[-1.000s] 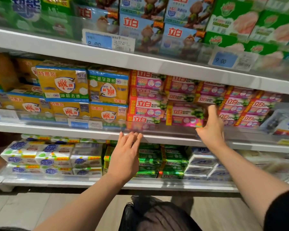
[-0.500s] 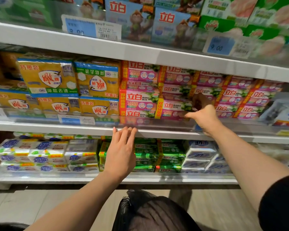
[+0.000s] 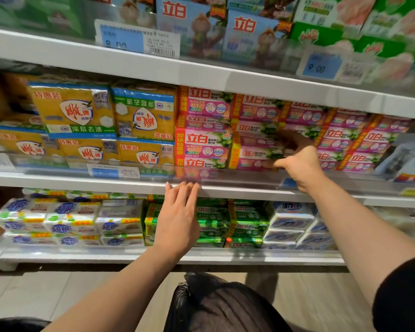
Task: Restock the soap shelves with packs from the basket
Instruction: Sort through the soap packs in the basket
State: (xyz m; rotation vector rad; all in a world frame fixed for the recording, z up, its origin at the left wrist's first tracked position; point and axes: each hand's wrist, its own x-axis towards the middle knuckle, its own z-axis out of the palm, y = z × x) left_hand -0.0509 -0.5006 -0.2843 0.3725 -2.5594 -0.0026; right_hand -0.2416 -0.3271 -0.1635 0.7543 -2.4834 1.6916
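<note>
Gripping a pink soap pack [image 3: 254, 154], right hand [image 3: 297, 164]; left hand [image 3: 177, 219] spread at white shelf [image 3: 82, 182].

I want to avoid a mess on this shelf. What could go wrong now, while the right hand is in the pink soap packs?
1. The right hand reaches among the stacked pink packs; pulling or pushing one could shift its neighbours over the clear front rail.
2. The left hand is open at the shelf edge and steadies no pack, so a sliding pack may fall.
</note>
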